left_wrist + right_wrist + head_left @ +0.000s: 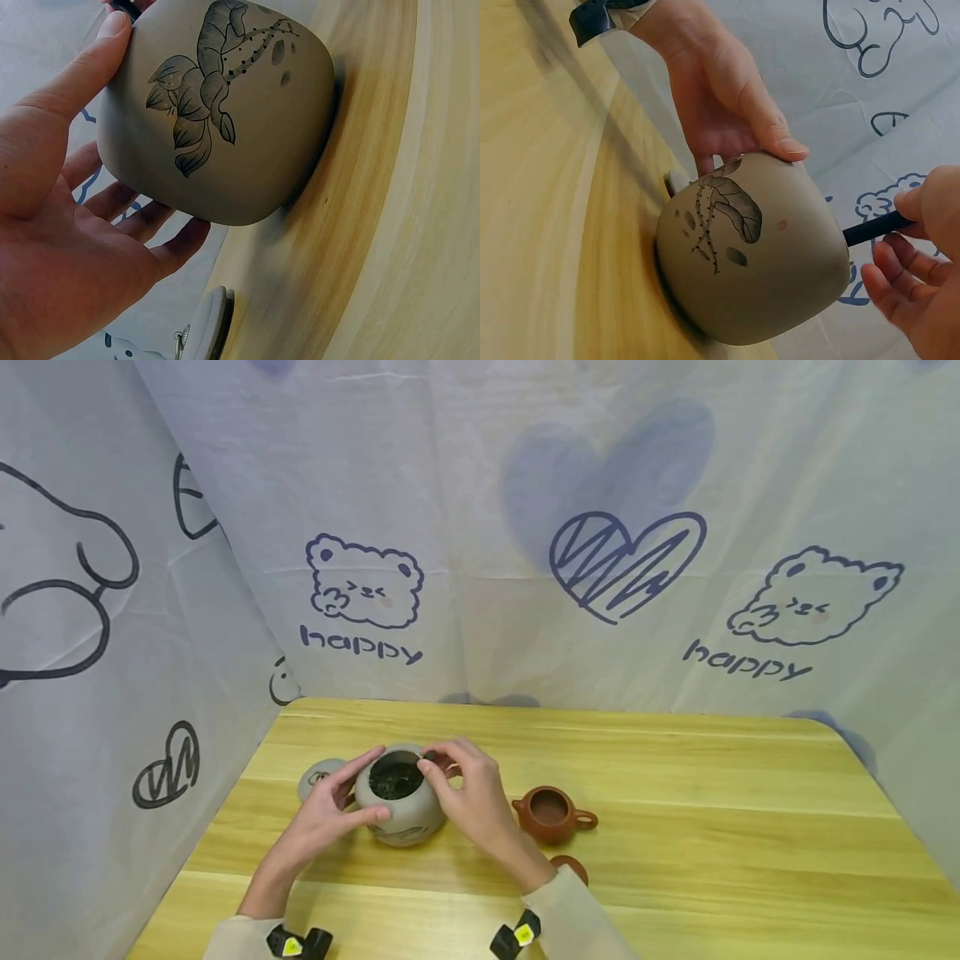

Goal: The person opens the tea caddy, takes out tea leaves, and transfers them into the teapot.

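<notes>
Nearest, a round reddish-brown clay lid [575, 867] lies by the right forearm, so the sleeve should be lifted clear of it. Next, on the table [720, 860], the rounded grey-beige jar with painted dark leaves [408, 824] stands mouth up, dark leafy contents [393, 781] inside. The left hand [326, 810] has its grip spread around the jar's side; steady, even pressure should suffice. The right hand [477, 789] has a narrow grip, pinching a slim black stick [877, 227] whose far end is hidden in the jar; slow, shallow strokes would probably spare the leaves. Rightward waits an uncovered reddish-brown clay teapot [550, 833]; farther, a round pale-grey lid [312, 775].
</notes>
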A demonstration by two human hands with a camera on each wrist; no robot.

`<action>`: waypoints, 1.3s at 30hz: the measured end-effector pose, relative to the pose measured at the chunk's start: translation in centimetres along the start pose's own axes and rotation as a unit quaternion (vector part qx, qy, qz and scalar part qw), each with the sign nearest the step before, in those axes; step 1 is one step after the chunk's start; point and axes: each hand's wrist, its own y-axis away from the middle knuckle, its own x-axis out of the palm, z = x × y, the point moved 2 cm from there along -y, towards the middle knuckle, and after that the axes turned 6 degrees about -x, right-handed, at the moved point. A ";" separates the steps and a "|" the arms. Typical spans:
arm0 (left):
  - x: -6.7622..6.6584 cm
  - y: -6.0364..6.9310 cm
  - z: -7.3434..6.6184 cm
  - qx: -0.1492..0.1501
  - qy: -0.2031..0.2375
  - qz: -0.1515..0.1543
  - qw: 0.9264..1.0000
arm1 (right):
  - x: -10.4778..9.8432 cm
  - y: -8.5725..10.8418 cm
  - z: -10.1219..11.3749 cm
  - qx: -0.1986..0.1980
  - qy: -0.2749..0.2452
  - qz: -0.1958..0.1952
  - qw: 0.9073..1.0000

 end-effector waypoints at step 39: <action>-0.2 -0.1 0.4 -0.005 0.012 0.009 1.000 | 0.8 -0.6 -1.6 0.149 -0.066 -0.003 0.987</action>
